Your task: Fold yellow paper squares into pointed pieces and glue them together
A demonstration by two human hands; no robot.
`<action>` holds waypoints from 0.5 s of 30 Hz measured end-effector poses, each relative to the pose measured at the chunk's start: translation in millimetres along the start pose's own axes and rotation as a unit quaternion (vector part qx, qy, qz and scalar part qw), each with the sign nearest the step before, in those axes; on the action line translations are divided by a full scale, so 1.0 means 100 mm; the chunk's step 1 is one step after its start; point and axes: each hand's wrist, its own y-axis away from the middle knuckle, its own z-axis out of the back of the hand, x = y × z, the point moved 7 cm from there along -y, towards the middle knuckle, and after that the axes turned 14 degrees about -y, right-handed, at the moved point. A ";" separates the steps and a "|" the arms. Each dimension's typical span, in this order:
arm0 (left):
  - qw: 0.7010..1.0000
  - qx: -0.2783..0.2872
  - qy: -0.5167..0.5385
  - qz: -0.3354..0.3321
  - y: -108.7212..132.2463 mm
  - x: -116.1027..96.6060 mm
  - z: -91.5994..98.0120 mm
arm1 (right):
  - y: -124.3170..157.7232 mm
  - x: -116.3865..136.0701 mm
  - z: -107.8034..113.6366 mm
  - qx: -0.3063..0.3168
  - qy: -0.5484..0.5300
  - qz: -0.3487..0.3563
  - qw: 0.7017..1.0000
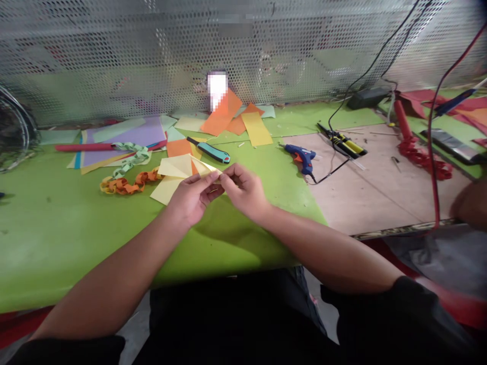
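Both my hands meet over the green table [95, 243], pinching a pale yellow piece of paper [204, 165] between them. My left hand [194, 197] grips it from the left with the thumb on top. At its right corner, the thumb and fingers of my right hand [245, 190] are closed on the same paper. More pale yellow paper pieces [163, 191] lie just left of my left hand. A teal-handled cutter [211, 150] rests beyond my fingers. A twisted orange, yellow and green paper chain [133, 183] lies to the left.
Coloured paper sheets [117, 137] and orange strips [224, 116] lie along the perforated metal screen [182, 61]. To the right are a blue glue gun [302, 157] with its cord, a black-and-yellow tool [346, 143] and a red paper chain [414, 149]. Another person's arm [472, 205] shows at the right edge.
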 end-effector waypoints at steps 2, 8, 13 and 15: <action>1.000 0.002 0.002 -0.002 0.01 -0.02 0.01 | -0.01 -0.02 -0.01 0.024 -0.032 -0.018 0.999; 1.000 0.001 -0.007 -0.010 0.01 -0.08 0.07 | -0.07 -0.03 0.01 0.062 -0.117 -0.094 0.987; 0.999 0.022 -0.034 -0.004 0.01 -0.07 0.04 | -0.08 -0.05 0.04 0.061 -0.094 -0.094 0.989; 0.999 0.024 -0.036 -0.006 0.01 -0.07 0.04 | -0.08 -0.08 0.03 0.063 -0.092 -0.096 0.989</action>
